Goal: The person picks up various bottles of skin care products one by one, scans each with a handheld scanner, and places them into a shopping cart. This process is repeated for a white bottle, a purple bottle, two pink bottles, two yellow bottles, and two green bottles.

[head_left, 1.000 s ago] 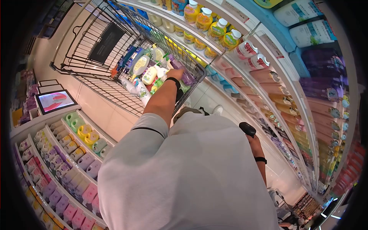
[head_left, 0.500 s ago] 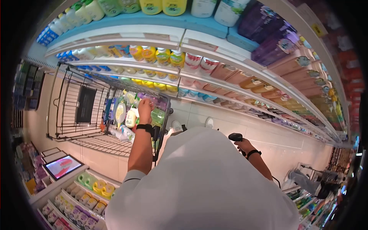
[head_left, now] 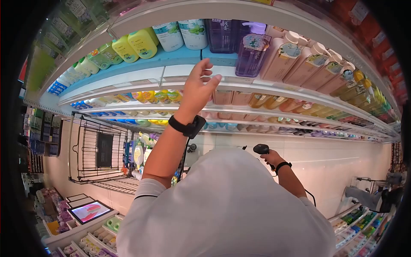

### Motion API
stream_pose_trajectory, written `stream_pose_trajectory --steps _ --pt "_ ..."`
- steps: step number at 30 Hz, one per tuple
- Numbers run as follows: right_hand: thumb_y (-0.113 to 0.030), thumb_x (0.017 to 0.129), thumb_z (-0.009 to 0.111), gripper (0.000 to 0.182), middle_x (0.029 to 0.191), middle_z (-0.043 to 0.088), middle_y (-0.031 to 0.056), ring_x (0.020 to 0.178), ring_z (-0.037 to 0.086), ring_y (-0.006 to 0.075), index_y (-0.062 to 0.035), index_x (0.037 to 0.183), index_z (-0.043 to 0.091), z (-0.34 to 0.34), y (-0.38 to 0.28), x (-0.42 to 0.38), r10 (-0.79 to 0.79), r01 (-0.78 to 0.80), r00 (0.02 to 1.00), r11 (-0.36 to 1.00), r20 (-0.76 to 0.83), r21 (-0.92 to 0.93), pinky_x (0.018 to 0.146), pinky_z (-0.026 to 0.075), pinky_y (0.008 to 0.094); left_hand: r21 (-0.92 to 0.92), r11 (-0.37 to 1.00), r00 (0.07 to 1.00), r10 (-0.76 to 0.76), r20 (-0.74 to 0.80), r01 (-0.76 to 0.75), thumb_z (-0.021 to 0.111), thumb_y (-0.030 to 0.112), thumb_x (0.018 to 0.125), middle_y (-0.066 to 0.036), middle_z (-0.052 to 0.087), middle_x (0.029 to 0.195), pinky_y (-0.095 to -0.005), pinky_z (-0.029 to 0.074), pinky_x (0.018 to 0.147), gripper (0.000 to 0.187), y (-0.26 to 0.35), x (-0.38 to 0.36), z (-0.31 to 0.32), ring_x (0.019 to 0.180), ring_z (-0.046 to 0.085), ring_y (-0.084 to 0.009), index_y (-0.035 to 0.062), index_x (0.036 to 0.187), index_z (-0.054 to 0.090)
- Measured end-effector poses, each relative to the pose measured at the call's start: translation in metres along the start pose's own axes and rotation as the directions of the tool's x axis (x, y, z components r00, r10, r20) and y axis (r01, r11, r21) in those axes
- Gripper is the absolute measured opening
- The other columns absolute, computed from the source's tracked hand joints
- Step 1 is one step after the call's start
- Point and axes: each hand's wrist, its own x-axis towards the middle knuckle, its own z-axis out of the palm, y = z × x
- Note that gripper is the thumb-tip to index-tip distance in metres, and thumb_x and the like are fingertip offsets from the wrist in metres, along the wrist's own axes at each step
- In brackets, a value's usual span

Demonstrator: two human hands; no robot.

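Note:
My left hand (head_left: pixel 200 85) is raised in front of the upper shelf, fingers apart and curved, holding nothing. Just beyond its fingertips is the shelf's blue liner (head_left: pixel 216 57). A purple pump bottle (head_left: pixel 252 53) stands at the shelf edge to the right of the hand, with a darker purple bottle (head_left: pixel 221 36) behind. White bottles (head_left: pixel 193 34) with green leaf prints are to its left. Down at my right side, my right hand (head_left: pixel 272 157) is wrapped round a black barcode scanner (head_left: pixel 260 149); a cable hangs by that arm.
A wire shopping cart (head_left: pixel 102 180) with bottles inside stands at my left. Pink bottles (head_left: pixel 280 58) line the shelf to the right. Behind on the left is a lit screen (head_left: pixel 90 211) above more shelves. Another person (head_left: pixel 364 197) with a cart is at the far right.
My left hand has risen from over the bottles in the cart to the upper shelf, its fingers spreading. The view has tilted up toward the shelf. My right hand keeps the scanner.

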Motion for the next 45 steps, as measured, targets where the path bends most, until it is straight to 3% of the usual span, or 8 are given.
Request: stream_pose_trajectory --steps 7,25,26,27,29,32,38,45 --pt "-0.026 0.078 0.071 0.035 0.074 0.061 0.0094 0.06 0.059 0.0193 -0.0004 0.1 0.064 -0.031 0.082 -0.01 0.188 -0.174 0.98 0.967 -0.059 0.188 0.059 0.049 0.036 0.137 0.982 0.985 0.113 0.131 -0.131 0.076 0.032 0.08 -0.018 0.052 0.135 -0.037 0.042 0.099 0.084 0.004 0.066 0.068 0.121 0.052 -0.0269 -0.004 0.144 0.034" --pt "-0.025 0.077 0.072 0.035 0.073 0.062 0.0094 0.058 0.058 0.0192 0.002 0.099 0.064 -0.051 0.07 0.004 0.125 -0.109 0.989 0.976 -0.074 0.189 0.057 0.048 0.034 -0.166 0.979 0.987 0.133 0.088 -0.117 0.074 -0.003 0.08 -0.007 0.066 0.108 -0.0302 0.047 0.089 0.035 0.015 0.029 0.046 0.099 0.061 -0.0162 -0.0012 0.112 0.061" --pt "-0.025 0.077 0.072 0.037 0.074 0.062 0.01 0.059 0.059 0.0193 0.0024 0.1 0.064 -0.047 0.075 0.018 0.098 -0.086 0.993 0.98 -0.06 0.181 0.058 0.049 0.0342 -0.149 0.968 0.978 0.208 0.027 -0.202 0.075 -0.002 0.079 -0.007 0.066 0.106 -0.0294 0.048 0.088 0.028 0.023 0.018 0.038 0.097 0.061 -0.0149 -0.0008 0.105 0.064" --pt "-0.025 0.077 0.072 0.037 0.074 0.062 0.01 0.059 0.059 0.0193 0.0024 0.1 0.064 -0.044 0.071 0.021 0.099 -0.089 0.994 0.982 -0.049 0.166 0.058 0.049 0.0342 0.021 0.989 0.988 -0.15 0.029 0.149 0.077 0.001 0.078 -0.008 0.066 0.107 -0.0295 0.047 0.088 0.029 0.045 0.0 0.02 0.097 0.061 -0.0145 -0.0001 0.105 0.065" --pt "-0.025 0.077 0.072 0.036 0.074 0.062 0.01 0.059 0.059 0.0194 0.0023 0.099 0.064 -0.038 0.059 0.027 0.06 -0.058 0.998 0.989 -0.014 0.134 0.058 0.049 0.0346 -0.054 0.995 0.993 0.088 0.074 -0.084 0.078 0.006 0.078 -0.008 0.065 0.112 -0.0317 0.047 0.091 0.036 0.034 -0.023 -0.021 0.101 0.061 -0.0162 0.0009 0.111 0.063" --pt "-0.025 0.078 0.072 0.036 0.073 0.06 0.0074 0.059 0.056 0.0186 0.0004 0.102 0.064 -0.027 0.038 0.031 0.055 -0.06 0.998 0.985 0.038 0.159 0.057 0.048 0.0355 -0.472 0.859 0.977 0.132 -0.165 -0.196 0.083 0.021 0.077 -0.01 0.06 0.125 -0.0442 0.045 0.103 0.063 0.041 -0.049 -0.048 0.116 0.058 -0.0274 0.0029 0.128 0.05" --pt "-0.019 0.082 0.069 0.028 0.075 0.058 0.0051 0.063 0.055 0.0153 -0.0013 0.101 0.057 -0.021 -0.03 0.025 -0.106 0.064 0.986 0.954 0.129 0.294 0.061 0.048 0.0298 -0.772 0.635 0.991 -0.121 -0.065 0.027 0.058 0.049 0.092 -0.02 0.044 0.142 -0.0572 0.036 0.108 0.079 0.022 -0.109 -0.094 0.13 0.046 -0.0353 0.0019 0.148 0.028" --pt "-0.018 0.081 0.069 0.028 0.078 0.06 0.0048 0.067 0.057 0.0135 0.0002 0.1 0.059 -0.024 -0.14 -0.01 -0.358 0.31 0.912 0.921 0.201 0.236 0.065 0.048 0.0273 -0.941 0.335 0.844 -0.491 -0.217 -0.047 0.047 0.082 0.077 -0.014 0.059 0.11 -0.0586 0.044 0.099 0.091 -0.032 -0.159 -0.077 0.106 0.058 -0.0333 0.003 0.122 0.051"
